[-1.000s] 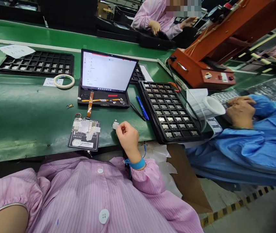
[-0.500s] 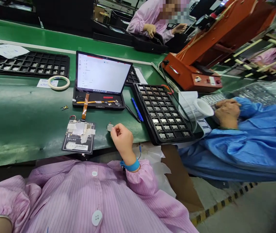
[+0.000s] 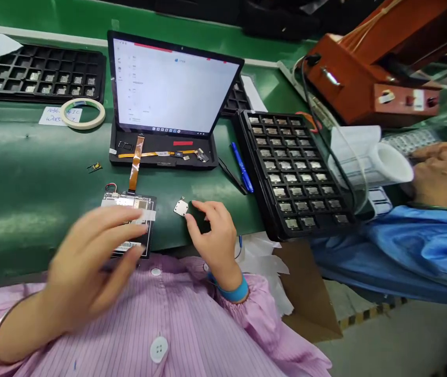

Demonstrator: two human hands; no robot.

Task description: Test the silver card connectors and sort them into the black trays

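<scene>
My left hand [image 3: 93, 256] hovers over the circuit board [image 3: 149, 235], fingers stretched out and holding nothing; it hides much of the board. An orange flat ribbon cable [image 3: 135, 166] joins the board to the propped-up lit tablet screen [image 3: 172, 89]. Just right of the board, a small silvery square module [image 3: 181, 208] lies on the green bench. Beside it is my right hand [image 3: 218, 233], thumb and fingers apart; its thumb tip is close to the module's edge, and I cannot tell whether they touch. A blue band circles my right wrist.
A black tray of small modules [image 3: 260, 178] stands at right, with tweezers [image 3: 232, 177] and a blue pen [image 3: 242, 167] beside it. Tape roll [image 3: 101, 118] and another tray [image 3: 100, 78] lie left. A co-worker's hands [image 3: 443, 170] are far right, near an orange machine [image 3: 365, 94].
My left hand has come in over the circuit board. My right hand has let go of the small module, which now lies flat on the bench. The view has moved closer to the bench.
</scene>
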